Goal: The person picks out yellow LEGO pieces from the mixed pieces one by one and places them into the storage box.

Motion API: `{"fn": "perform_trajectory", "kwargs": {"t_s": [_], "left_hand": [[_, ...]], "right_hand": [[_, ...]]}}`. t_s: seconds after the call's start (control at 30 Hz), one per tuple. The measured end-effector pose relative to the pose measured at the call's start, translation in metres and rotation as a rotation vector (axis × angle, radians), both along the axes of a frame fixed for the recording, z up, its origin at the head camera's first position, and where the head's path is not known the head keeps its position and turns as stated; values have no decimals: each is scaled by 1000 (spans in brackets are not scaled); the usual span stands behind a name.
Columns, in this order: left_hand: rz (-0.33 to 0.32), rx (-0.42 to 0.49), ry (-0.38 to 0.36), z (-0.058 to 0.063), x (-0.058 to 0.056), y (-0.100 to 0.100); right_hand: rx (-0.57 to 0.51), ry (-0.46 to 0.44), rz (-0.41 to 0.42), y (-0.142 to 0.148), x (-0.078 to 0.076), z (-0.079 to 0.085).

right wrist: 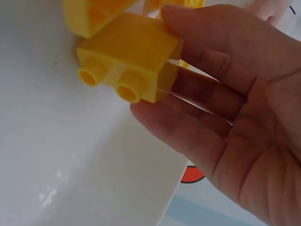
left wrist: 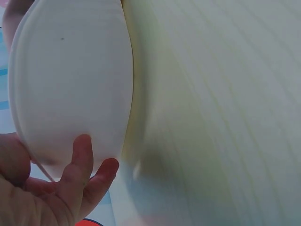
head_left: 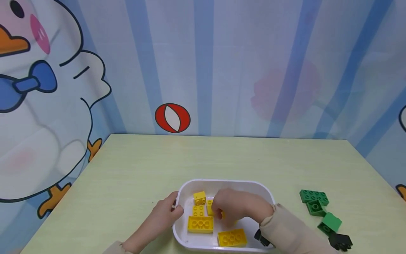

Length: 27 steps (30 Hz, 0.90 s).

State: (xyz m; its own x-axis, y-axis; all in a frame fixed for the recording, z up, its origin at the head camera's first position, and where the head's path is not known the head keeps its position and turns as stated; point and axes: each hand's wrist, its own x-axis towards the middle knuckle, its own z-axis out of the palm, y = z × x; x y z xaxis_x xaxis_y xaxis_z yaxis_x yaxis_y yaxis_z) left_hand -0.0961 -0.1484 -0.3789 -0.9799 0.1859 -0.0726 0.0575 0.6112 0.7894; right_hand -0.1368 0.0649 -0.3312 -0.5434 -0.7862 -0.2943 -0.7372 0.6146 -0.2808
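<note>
A white plastic tray [head_left: 222, 182] holds several yellow toy building bricks, one of them a wide brick [head_left: 200, 224] near its middle. My left hand [head_left: 163, 212] grips the tray's left side, with the thumb at the rim and fingers against the outer wall [left wrist: 75, 84]. Inside the tray, my right hand [head_left: 234, 205] pinches a yellow brick [right wrist: 129, 49] between thumb and fingers; its two studs face the camera in the right wrist view. Another yellow brick [right wrist: 91, 19] overlaps it there. A black brick [head_left: 262, 238] shows partly, beside the right sleeve.
On the table [head_left: 152, 158] to the right of the tray lies a line of green bricks [head_left: 314, 197], with a black brick [head_left: 340, 242] at its near end. Behind the table rises a blue striped backdrop [head_left: 222, 70] with cartoon prints.
</note>
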Motion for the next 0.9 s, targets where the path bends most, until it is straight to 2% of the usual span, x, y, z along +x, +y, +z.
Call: {"fn": "perform_trajectory", "kwargs": {"t_s": [0.5, 0.9], "left_hand": [[3, -9, 1, 0, 1, 0], [13, -8, -2, 0, 0, 1]], "right_hand": [[-24, 21, 39, -3, 2, -5], [-18, -4, 26, -1, 3, -4]]}}
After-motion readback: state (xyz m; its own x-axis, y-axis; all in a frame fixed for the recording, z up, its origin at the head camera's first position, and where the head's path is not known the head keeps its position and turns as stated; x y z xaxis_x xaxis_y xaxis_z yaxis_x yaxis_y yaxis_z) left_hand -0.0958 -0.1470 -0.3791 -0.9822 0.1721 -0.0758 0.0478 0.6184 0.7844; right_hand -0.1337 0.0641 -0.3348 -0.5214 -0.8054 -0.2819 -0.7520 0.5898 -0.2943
